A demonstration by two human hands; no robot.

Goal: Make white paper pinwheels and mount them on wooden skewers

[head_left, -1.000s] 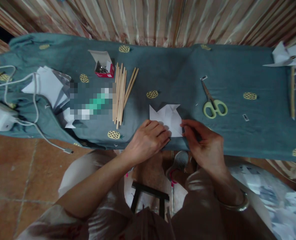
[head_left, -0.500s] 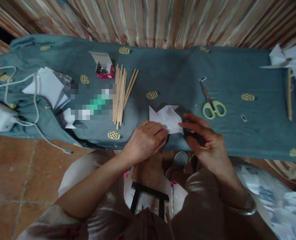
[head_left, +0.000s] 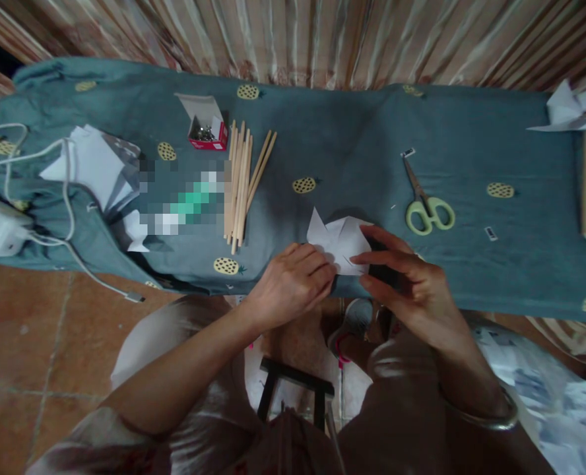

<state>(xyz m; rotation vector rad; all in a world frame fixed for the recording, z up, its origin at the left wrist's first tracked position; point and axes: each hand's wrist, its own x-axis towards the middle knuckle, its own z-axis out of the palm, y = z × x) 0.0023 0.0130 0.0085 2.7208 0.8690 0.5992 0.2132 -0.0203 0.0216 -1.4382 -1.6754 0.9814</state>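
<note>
A sharp-cornered white sheet of paper, cut and partly folded (head_left: 342, 234), lies near the front edge of a bench draped in teal, pineapple-print cloth (head_left: 476, 270), between a person's two bare hands. The left hand (head_left: 295, 284) is curled closed on the paper's near-left part; its knuckles hide the contact, so we cannot tell whether it pinches or simply presses. The right hand (head_left: 396, 264) is part-way open, index and middle fingertips touching the paper's right side, thumb apart from them by the near edge.

We judge the paper almost weightless and quick to bend, crisp along its creases yet limp in its loose flaps, with a dry surface that should grip well under skin. We expect tearing or stray wrinkles to be the main danger, chiefly where cuts run inward. To take hold, we would favour a light thumb-and-finger pinch at a corner tip, with the other hand's fingertips flat over the folded layers towards the middle, where springy flaps may want to lift.

Well apart to the right lie steel scissors with pale green handles (head_left: 424, 203); to the left, a bunch of pale wooden sticks (head_left: 238, 178).
</note>
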